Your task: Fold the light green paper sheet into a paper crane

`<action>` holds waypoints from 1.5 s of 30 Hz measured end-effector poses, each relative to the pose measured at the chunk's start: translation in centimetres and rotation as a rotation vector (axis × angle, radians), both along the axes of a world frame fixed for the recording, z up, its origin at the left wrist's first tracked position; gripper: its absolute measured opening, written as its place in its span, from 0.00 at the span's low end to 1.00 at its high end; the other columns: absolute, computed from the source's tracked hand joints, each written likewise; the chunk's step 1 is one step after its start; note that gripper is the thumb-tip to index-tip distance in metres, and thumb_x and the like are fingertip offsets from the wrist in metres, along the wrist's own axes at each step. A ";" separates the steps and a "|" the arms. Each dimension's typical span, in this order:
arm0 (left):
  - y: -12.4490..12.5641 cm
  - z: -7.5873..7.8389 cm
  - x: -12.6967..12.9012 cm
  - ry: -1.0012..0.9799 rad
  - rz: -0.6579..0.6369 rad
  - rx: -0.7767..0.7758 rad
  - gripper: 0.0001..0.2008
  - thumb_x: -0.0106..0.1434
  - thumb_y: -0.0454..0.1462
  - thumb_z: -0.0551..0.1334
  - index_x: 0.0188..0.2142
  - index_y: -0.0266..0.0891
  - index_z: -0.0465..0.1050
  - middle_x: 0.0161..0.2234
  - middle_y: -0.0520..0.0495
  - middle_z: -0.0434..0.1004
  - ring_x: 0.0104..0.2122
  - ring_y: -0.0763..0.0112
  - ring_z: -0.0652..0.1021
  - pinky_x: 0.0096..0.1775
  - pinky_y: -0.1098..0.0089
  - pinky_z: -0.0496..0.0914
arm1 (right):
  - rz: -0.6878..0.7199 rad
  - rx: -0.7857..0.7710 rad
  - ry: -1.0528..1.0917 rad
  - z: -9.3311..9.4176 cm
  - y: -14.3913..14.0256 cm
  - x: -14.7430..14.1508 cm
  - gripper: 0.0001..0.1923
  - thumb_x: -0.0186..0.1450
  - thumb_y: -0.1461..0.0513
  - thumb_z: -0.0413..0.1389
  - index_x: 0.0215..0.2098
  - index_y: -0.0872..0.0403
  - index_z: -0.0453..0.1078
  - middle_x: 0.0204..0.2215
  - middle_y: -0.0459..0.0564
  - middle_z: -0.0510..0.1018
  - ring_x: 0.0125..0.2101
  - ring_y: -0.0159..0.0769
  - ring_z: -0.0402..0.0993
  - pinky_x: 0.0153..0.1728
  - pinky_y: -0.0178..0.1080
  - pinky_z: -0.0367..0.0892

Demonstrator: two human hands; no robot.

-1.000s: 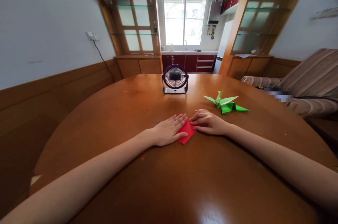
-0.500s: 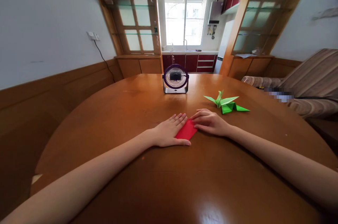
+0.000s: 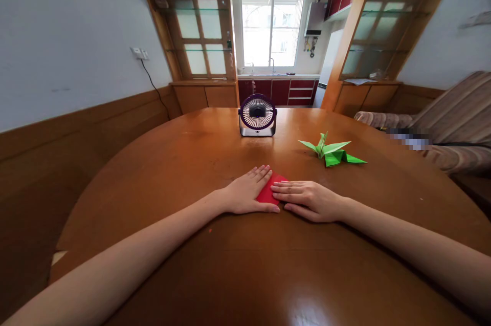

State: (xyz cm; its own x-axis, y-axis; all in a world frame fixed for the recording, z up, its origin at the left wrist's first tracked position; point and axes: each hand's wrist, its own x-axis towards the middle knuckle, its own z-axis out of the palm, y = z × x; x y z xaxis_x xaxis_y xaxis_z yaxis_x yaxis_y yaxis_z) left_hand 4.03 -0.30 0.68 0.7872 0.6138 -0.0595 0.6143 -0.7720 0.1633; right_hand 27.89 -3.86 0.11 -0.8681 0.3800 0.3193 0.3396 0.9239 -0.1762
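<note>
In front of the small purple desk fan (image 3: 257, 115), toward the near side of the round wooden table (image 3: 161, 172), a folded red paper (image 3: 269, 189) is lying flat on the tabletop. Both hands are pressing down on it. The left hand (image 3: 245, 193) is lying palm down, fingers stretched out flat and together, covering the paper's left edge, with its thumb running along the near edge. The right hand (image 3: 307, 198) is lying flat as well, fingers extended and pointing toward the left hand, the fingertips resting on the paper's right part. Neither hand is gripping or pinching anything; both are open and spread against the surface, nearly meeting over the paper, so only a small red patch is showing between them. Both bare forearms are reaching in from the near edge of the table.

To the right of the fan, and a little nearer than it, a green paper crane (image 3: 330, 149) is sitting on the table with its wings spread, well apart from the hands. Behind the fan, past the table's far edge, a window (image 3: 271, 28) is letting daylight in over red cabinets. Far right of the fan, beyond the table, a striped sofa (image 3: 456, 126) is standing against the wall.
</note>
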 end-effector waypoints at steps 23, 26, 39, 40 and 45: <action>0.1 -0.6 -0.2 -0.036 0.110 0.068 0.44 0.64 0.61 0.41 0.67 0.29 0.43 0.67 0.33 0.41 0.67 0.57 0.47 0.64 0.59 0.41 | -0.169 -0.155 0.043 -0.2 -0.1 0.8 0.24 0.71 0.59 0.47 0.64 0.50 0.55 0.64 0.52 0.57 0.64 0.41 0.52 0.65 0.51 0.50; 0.2 -0.6 -0.2 -0.022 0.101 0.070 0.47 0.61 0.63 0.43 0.67 0.30 0.41 0.67 0.35 0.40 0.67 0.57 0.46 0.64 0.58 0.38 | -0.240 -0.071 0.030 -0.8 0.1 0.7 0.24 0.71 0.59 0.46 0.64 0.53 0.56 0.63 0.54 0.59 0.64 0.43 0.52 0.65 0.53 0.50; 1.0 -0.2 -2.7 -0.037 -0.136 0.000 0.50 0.59 0.62 0.52 0.68 0.33 0.35 0.67 0.36 0.34 0.67 0.56 0.42 0.65 0.56 0.37 | -0.205 -0.148 0.067 -0.8 1.5 1.7 0.23 0.69 0.56 0.52 0.61 0.50 0.62 0.60 0.52 0.66 0.61 0.42 0.60 0.63 0.51 0.55; 1.0 -0.1 -3.1 -0.055 -0.131 -0.002 0.48 0.60 0.61 0.52 0.68 0.35 0.37 0.67 0.38 0.35 0.67 0.57 0.44 0.65 0.56 0.39 | -0.199 -0.144 0.079 -0.8 1.5 1.8 0.22 0.69 0.56 0.51 0.60 0.50 0.63 0.59 0.53 0.67 0.60 0.42 0.61 0.63 0.51 0.55; 0.6 0.5 -4.3 -0.173 -0.178 0.123 0.30 0.67 0.53 0.49 0.62 0.42 0.60 0.63 0.43 0.60 0.62 0.59 0.62 0.62 0.60 0.55 | -0.177 -0.045 0.163 -0.7 1.9 2.0 0.16 0.69 0.58 0.52 0.54 0.49 0.70 0.51 0.53 0.76 0.52 0.41 0.72 0.59 0.53 0.60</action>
State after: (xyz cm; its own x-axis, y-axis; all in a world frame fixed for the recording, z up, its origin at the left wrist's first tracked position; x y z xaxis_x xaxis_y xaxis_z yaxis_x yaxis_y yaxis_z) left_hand -0.26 0.26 1.13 0.8752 0.4594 0.1515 0.4384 -0.8857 0.1528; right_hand 29.85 -2.01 -0.59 -0.7251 0.5387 0.4290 0.4597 0.8424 -0.2811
